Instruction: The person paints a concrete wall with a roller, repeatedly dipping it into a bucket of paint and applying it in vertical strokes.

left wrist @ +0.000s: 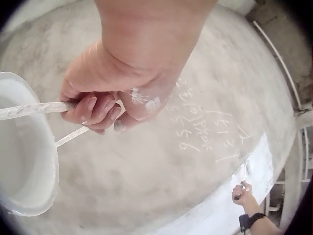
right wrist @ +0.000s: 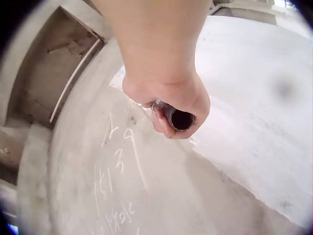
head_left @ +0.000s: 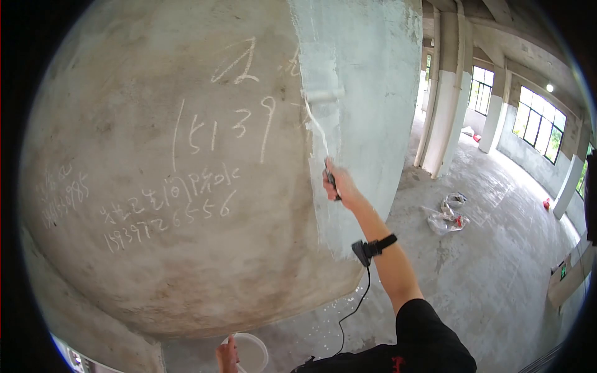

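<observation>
Closest to the head camera, at the bottom edge, is a black short-sleeved shirt (head_left: 429, 332) worn by a person whose bare right arm (head_left: 395, 273) reaches up and forward, a black strap with a small black device (head_left: 372, 247) round the wrist. The fingers of the right hand (head_left: 342, 185) are curled firmly round the dark, hollow-ended handle of a paint roller with a white wire frame and a white cylindrical head (head_left: 324, 95). The head lies across a pale bluish-white painted area (head_left: 373, 124), by its left edge, on a tall brownish-grey plaster wall (head_left: 149, 286). Left of the paint, the wall carries white handwritten numbers and characters (head_left: 242, 124). Low at the bottom, the left hand (head_left: 227, 355) has its fingers closed round the thin white handle (left wrist: 29, 110) of a round white bucket (left wrist: 53, 147), whose inside looks pale; white smears mark that hand. The bucket hangs near the foot of the wall. At right, a grey concrete floor (head_left: 429, 311) stretches away, with a crumpled clear plastic bag (head_left: 444, 221) on it, towards black-framed windows (head_left: 540, 124).
</observation>
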`<state>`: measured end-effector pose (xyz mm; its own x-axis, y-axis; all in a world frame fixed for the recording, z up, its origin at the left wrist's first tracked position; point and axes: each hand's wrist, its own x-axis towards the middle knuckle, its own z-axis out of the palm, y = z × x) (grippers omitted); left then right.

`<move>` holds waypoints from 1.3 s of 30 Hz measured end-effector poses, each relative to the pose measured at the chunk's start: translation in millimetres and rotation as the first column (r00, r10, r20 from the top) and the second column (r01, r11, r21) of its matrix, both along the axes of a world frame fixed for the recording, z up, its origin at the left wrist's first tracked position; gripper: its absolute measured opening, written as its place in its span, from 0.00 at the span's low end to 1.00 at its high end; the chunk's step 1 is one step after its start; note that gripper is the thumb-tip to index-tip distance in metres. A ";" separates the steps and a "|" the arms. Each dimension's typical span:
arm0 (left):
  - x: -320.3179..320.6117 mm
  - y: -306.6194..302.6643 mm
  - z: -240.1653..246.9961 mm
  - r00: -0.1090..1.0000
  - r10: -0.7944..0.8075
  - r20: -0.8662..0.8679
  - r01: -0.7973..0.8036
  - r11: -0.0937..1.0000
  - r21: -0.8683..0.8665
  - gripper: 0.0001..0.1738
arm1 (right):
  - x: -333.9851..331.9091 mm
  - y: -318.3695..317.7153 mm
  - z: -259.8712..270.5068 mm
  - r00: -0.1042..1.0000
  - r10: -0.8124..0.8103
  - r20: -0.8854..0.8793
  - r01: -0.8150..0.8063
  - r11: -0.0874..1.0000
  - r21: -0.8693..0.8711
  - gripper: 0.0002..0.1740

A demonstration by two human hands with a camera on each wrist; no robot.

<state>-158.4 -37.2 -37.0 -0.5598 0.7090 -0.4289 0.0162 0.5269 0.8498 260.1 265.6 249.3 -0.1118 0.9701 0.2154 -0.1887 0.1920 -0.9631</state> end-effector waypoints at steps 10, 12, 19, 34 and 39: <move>-19.3 -3.3 -0.4 0.993 0.025 0.112 -0.028 0.999 0.025 0.26 | -3.5 -44.9 -171.5 0.998 0.040 -0.056 -0.055 0.950 -0.308 0.30; -18.0 1.4 -0.3 0.993 0.024 0.117 -0.029 0.999 0.041 0.26 | -4.8 -55.6 -196.6 0.996 0.039 -0.080 -0.064 0.942 -0.331 0.28; -20.8 9.8 4.5 0.991 0.043 0.126 -0.056 0.993 0.100 0.26 | -24.5 -78.8 -220.5 0.747 -0.556 0.366 0.446 0.826 0.345 0.18; -27.6 -26.1 14.4 0.978 0.157 0.136 -0.161 0.987 0.018 0.27 | -13.6 -23.5 -41.5 0.534 -0.716 0.449 0.500 0.696 0.515 0.23; -31.1 -23.9 20.4 0.975 0.179 0.133 -0.183 0.983 0.023 0.28 | -5.9 5.3 72.9 0.521 -0.750 0.407 0.461 0.649 0.606 0.29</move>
